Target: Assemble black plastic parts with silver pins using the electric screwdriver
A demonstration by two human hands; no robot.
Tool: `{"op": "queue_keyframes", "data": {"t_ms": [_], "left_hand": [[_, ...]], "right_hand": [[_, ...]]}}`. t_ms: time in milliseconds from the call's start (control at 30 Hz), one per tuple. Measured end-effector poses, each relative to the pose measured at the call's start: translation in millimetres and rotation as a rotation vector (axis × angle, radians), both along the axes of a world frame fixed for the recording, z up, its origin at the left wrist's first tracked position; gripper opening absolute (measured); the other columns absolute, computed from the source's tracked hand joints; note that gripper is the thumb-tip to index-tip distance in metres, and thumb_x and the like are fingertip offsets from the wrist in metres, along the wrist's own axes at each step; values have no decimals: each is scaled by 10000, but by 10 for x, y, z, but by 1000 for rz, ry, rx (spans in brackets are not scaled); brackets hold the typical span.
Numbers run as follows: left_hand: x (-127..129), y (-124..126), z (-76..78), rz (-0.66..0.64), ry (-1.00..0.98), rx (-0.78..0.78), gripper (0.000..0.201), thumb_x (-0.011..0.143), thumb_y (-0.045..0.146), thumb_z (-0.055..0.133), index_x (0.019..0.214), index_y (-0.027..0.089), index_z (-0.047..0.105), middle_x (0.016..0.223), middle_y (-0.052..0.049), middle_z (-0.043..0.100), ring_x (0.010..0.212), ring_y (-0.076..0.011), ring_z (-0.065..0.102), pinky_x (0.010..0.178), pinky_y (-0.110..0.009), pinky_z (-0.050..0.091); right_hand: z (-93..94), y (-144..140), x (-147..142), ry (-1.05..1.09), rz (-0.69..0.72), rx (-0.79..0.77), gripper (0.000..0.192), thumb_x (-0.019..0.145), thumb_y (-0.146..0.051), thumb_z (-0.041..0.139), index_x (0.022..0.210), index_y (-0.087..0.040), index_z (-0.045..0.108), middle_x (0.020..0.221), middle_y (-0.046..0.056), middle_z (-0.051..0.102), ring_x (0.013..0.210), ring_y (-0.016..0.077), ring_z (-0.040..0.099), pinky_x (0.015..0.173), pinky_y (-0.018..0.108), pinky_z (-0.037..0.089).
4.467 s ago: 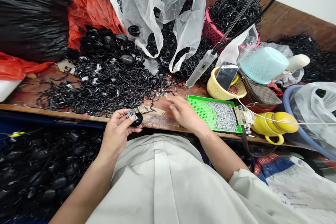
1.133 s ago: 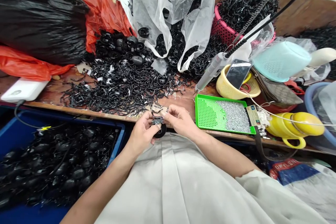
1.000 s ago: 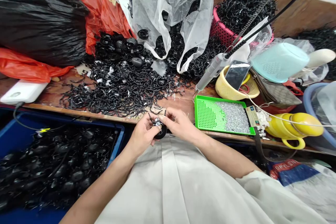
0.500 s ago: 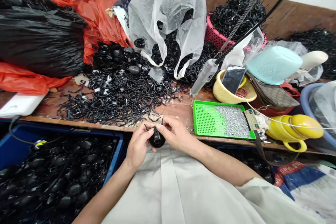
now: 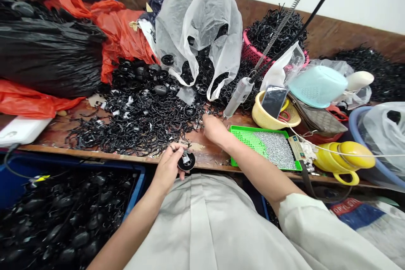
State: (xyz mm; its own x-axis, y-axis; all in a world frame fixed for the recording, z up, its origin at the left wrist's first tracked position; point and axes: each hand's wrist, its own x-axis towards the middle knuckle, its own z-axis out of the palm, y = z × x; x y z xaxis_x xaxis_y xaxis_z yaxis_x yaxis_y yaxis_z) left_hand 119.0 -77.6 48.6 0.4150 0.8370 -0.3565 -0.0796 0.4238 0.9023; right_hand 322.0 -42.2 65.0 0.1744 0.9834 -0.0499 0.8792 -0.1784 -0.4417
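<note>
- My left hand [image 5: 168,166] held a round black disc [image 5: 186,162] at the near edge of the table [image 5: 63,124], fingers curled round it, with a small metal bit showing on its top face.
- My right hand [image 5: 214,128] reached out over the table to the fringe of the black clip pile [image 5: 136,120]; fingertips were down among the loose pieces, loosely bent, and I could not tell whether they had hold of one.
- The green tray [image 5: 249,139] of small silver parts lay just right of my right wrist.
- A grey driver [image 5: 236,97] hung on its cable just beyond my right hand, its tip near the table.
- A blue bin [image 5: 136,187] of black parts sat below the table, left of my left arm.
</note>
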Motion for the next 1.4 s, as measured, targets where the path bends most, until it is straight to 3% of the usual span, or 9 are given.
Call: {"op": "queue_keyframes", "data": {"t_ms": [100,233,433,533,733,833,1033,1233,1400], "left_hand": [[15,6,39,26,-142,-56,258,812,365,597,965,198,474,905,-37,651,446,-110,576,284,-188,369],[52,23,80,-12,-218,-76,279,803,365,614,987,202,479,771,1,612,482,-126,589,312,-191,402],[107,41,19,176,-72,74,262,803,393,601,949,198,504,751,21,563,486,-98,540,306,-181,405],[75,42,7,269,-78,99,246,800,379,598,949,204,509,730,31,528,489,-100,527,307,-187,405],[55,-49,85,76,-159,16,266,804,376,614,972,201,507,803,9,568,497,-92,533,333,-194,413],[58,-54,78,84,-152,36,275,811,386,619,975,200,499,814,7,569,535,-94,544,358,-193,435],[50,-18,26,101,-41,80,283,813,432,609,960,212,510,732,33,526,505,-98,534,324,-188,424],[67,-64,48,74,-10,60,239,839,439,566,959,241,506,672,45,519,408,-91,479,271,-156,286],[-27,-51,17,176,113,82,209,822,412,578,901,218,567,768,14,529,545,-99,507,349,-159,388]], "right_hand": [[23,-239,-91,306,73,76,48,890,-182,481,872,-184,525,785,21,622,718,140,592,648,246,457],[-12,-558,-265,951,133,-47,131,885,-335,526,899,-210,490,569,-73,518,468,88,502,445,181,391],[-135,-724,-483,1201,-34,9,224,880,-327,526,1067,-204,530,751,-14,632,596,93,614,566,227,515],[-123,-758,-504,1113,-15,25,289,864,-339,569,1115,-195,559,863,22,656,656,107,625,582,238,510],[-30,-652,-334,499,29,357,114,882,-260,557,893,-193,649,876,23,616,781,135,562,740,282,454],[77,-624,-266,398,16,426,130,902,-275,543,883,-190,640,880,26,599,807,141,545,743,274,430],[210,-708,-390,405,281,313,153,925,-282,529,848,-186,620,791,6,624,738,127,546,697,247,403],[82,-760,-516,155,368,281,187,954,-265,457,885,-169,601,878,65,620,801,161,539,732,274,408],[-15,-815,-588,93,464,265,239,970,-272,408,927,-169,619,884,81,634,820,176,551,749,292,432]]}}
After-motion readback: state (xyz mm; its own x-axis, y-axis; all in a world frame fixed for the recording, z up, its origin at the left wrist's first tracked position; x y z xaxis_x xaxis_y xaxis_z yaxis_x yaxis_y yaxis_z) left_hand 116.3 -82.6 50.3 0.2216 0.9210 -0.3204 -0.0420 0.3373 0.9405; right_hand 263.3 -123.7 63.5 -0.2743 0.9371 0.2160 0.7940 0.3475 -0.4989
